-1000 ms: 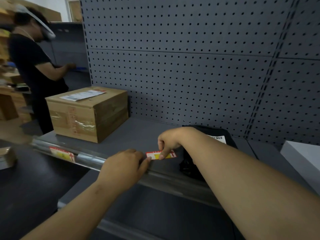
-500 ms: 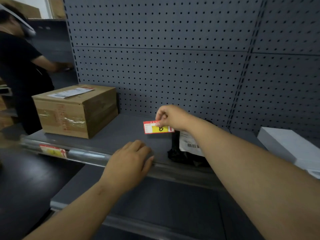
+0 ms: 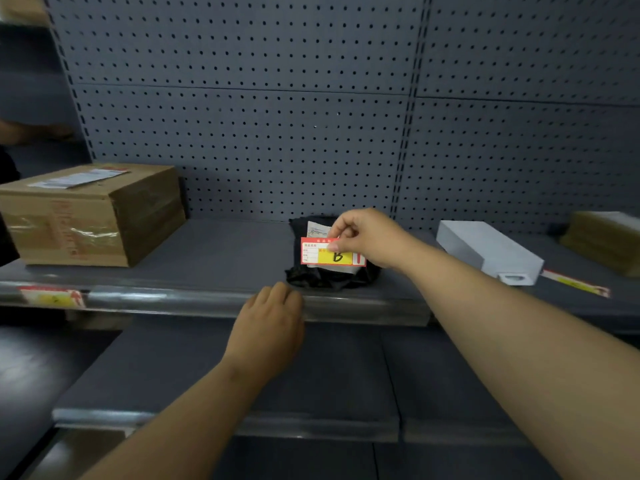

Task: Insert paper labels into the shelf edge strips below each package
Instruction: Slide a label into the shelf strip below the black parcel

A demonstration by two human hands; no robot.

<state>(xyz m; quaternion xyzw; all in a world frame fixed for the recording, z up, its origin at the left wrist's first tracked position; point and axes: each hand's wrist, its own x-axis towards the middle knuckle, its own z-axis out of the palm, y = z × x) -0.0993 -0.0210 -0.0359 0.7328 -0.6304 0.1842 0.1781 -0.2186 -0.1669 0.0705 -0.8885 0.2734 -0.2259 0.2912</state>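
My right hand (image 3: 369,237) pinches a red and yellow paper label (image 3: 329,252) marked "B", holding it upright in front of a black plastic package (image 3: 329,277) on the shelf. My left hand (image 3: 272,323) rests with its fingertips on the clear shelf edge strip (image 3: 194,301), just left of the black package, holding nothing. A cardboard box (image 3: 93,216) stands at the left; another label (image 3: 52,296) sits in the strip below it. A white box (image 3: 488,252) lies at the right, with a loose label (image 3: 575,284) on the shelf beside it.
A grey pegboard wall (image 3: 277,133) backs the shelf. A brown package (image 3: 606,240) lies at the far right. A lower grey shelf (image 3: 173,375) juts out beneath my arms. Another person's arm (image 3: 31,131) shows at the far left.
My right hand lifted the label off the edge strip and carried it up and right, in front of the black package. My view turned right, bringing the white box fully into sight.
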